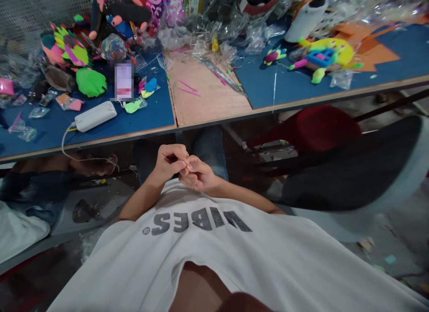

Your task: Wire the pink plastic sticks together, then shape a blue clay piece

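My left hand (pixel 170 162) and my right hand (pixel 198 173) meet in my lap, just above my white T-shirt (pixel 214 249) with grey letters. Both hands are curled, fingertips pinched together against each other. Whatever they pinch is too small or hidden to name. They sit below the front edge of the worktable (pixel 214 120), over my jeans.
On the blue-topped table lie a white power bank (pixel 95 116) with a cable, a phone (pixel 124 82), colourful foam toys (pixel 72 50), a yellow foam toy (pixel 323 56), clear plastic bags and pink sticks (pixel 189 88). A red stool (pixel 308 126) and a dark chair (pixel 355 169) stand right.
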A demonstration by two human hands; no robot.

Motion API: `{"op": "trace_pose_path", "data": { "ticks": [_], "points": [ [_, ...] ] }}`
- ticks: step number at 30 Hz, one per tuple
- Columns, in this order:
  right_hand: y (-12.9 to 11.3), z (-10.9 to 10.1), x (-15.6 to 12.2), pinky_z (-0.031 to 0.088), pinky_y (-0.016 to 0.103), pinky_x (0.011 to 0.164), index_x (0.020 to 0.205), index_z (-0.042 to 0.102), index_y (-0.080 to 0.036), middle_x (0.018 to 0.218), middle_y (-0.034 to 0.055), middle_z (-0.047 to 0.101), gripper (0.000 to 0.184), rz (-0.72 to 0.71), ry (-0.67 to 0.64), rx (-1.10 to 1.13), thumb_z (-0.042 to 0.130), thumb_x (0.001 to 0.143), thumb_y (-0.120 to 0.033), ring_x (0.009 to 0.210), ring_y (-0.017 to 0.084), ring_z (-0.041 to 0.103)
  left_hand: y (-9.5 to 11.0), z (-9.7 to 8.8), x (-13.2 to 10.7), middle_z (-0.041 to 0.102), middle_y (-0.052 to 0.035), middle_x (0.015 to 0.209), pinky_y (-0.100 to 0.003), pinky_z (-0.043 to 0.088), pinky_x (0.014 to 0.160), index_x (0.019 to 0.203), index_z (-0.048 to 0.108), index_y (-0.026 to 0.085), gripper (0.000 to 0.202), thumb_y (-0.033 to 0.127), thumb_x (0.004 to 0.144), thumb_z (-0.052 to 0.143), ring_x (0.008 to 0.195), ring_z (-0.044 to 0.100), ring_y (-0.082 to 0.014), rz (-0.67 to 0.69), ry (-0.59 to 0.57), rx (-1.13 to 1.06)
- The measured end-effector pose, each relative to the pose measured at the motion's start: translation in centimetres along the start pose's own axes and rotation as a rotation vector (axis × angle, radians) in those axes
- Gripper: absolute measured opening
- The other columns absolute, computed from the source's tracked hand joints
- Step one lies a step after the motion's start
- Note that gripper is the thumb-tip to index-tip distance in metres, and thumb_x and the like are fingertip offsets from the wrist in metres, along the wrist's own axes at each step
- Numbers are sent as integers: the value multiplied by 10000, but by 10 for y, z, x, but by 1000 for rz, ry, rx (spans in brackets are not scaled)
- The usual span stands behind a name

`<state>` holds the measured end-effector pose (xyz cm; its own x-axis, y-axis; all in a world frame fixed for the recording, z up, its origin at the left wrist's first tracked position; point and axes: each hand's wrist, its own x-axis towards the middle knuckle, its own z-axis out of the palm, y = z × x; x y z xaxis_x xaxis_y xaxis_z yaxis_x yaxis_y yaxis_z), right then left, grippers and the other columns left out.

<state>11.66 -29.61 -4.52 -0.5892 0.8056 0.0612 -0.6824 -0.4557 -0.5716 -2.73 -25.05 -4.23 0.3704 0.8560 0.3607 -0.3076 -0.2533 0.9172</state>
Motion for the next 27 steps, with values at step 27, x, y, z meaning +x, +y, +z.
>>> {"op": "trace_pose_path", "data": {
  "ticks": [27],
  "points": [
    [5,-15,8,307,210,403,656,615,-216,484,-77,520,577,-238,325,-207,955,840,-645,344,52,366,-1,21,-7,666,11,728,-231,470,588,773,793,202,316,434,985,825,619,591,-98,-9,335,282]
  ]
}}
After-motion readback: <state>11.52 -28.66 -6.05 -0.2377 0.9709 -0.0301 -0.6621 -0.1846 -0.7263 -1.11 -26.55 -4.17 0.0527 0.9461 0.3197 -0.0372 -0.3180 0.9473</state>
